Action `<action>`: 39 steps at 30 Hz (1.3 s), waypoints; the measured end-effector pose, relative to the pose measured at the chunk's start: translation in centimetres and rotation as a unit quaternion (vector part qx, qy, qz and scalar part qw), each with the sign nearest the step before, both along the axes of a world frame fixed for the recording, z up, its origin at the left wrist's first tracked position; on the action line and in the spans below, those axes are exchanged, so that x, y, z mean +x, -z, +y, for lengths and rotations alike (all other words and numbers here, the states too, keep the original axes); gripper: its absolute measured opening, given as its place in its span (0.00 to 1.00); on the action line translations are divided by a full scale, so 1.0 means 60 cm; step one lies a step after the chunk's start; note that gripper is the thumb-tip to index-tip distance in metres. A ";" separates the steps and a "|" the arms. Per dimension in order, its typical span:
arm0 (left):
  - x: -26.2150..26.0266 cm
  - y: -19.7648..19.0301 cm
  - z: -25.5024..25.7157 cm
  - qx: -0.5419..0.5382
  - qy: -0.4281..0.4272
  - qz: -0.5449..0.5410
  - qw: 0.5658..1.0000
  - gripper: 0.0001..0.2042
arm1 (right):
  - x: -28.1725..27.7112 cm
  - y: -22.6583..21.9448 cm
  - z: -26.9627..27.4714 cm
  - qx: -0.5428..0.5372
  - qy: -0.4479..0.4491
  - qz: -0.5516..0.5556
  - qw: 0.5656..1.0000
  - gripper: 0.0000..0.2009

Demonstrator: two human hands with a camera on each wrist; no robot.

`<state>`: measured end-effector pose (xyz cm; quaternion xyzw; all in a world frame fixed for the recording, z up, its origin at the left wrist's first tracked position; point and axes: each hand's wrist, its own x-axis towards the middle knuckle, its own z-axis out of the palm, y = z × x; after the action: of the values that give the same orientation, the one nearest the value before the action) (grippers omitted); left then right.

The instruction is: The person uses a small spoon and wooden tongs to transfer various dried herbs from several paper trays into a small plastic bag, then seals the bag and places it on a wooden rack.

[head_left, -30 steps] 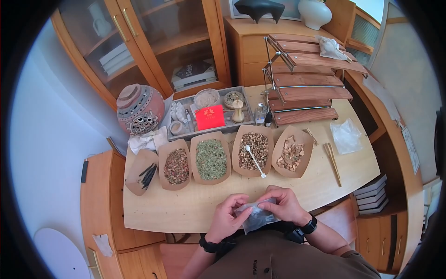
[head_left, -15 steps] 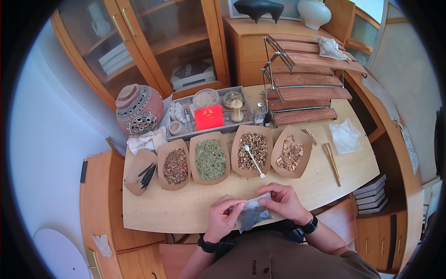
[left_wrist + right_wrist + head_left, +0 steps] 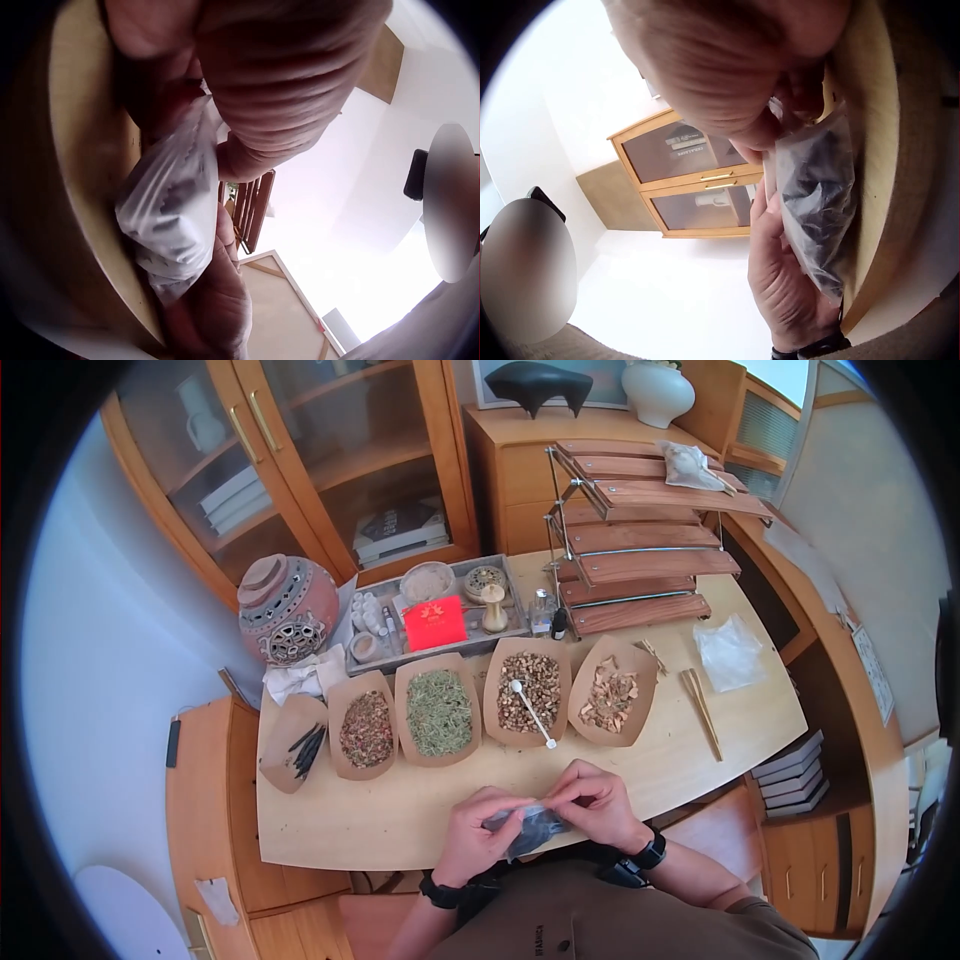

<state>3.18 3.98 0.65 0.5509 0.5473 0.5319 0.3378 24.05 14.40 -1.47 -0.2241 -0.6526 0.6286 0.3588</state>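
A small translucent pouch [image 3: 533, 831] with dark contents is held by both hands at the table's front edge. My left hand [image 3: 478, 834] pinches its upper left side between thumb and fingers. At the top right of the pouch, my right hand [image 3: 597, 806] pinches the edge, fingertips close to the left ones. The left wrist view shows the pouch [image 3: 176, 210] crinkled and whitish below the near hand [image 3: 277, 75]. Dark pieces show through the pouch [image 3: 817, 202] in the right wrist view, where the left hand [image 3: 784, 277] lies behind it.
Beyond the hands stand paper trays with dark sticks [image 3: 308, 752], reddish bits [image 3: 367, 730], green herb [image 3: 438, 712], brown pieces with a white spoon [image 3: 533, 715] and pale chips [image 3: 610, 701]. Tongs [image 3: 701, 714] and a clear bag [image 3: 729, 653] lie right; a wooden rack [image 3: 640, 550] stands behind.
Both hands have drawn closer together at the pouch's top edge, and the pouch has tilted and shows less of its face. The head view has shifted slightly.
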 end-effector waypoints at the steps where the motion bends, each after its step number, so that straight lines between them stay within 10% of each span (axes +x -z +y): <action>1: -0.001 0.001 -0.002 -0.011 0.003 0.001 1.000 0.11 | 0.000 0.000 0.000 0.017 -0.001 0.000 1.000 0.12; 14: -0.004 0.009 -0.009 0.047 -0.013 -0.017 0.999 0.11 | -0.011 -0.012 0.009 -0.158 -0.055 -0.024 0.986 0.10; 18: -0.005 0.008 -0.012 0.040 -0.023 0.018 0.999 0.09 | -0.012 -0.022 0.012 0.068 -0.037 -0.088 0.993 0.08; 39: 0.020 -0.010 0.004 -0.003 -0.089 0.044 0.995 0.04 | -0.012 -0.005 -0.008 0.060 0.043 -0.051 0.996 0.06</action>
<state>4.41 4.19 1.23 0.5218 0.6099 0.5336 0.2665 23.36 13.90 -1.18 -0.2617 -0.6963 0.5599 0.3649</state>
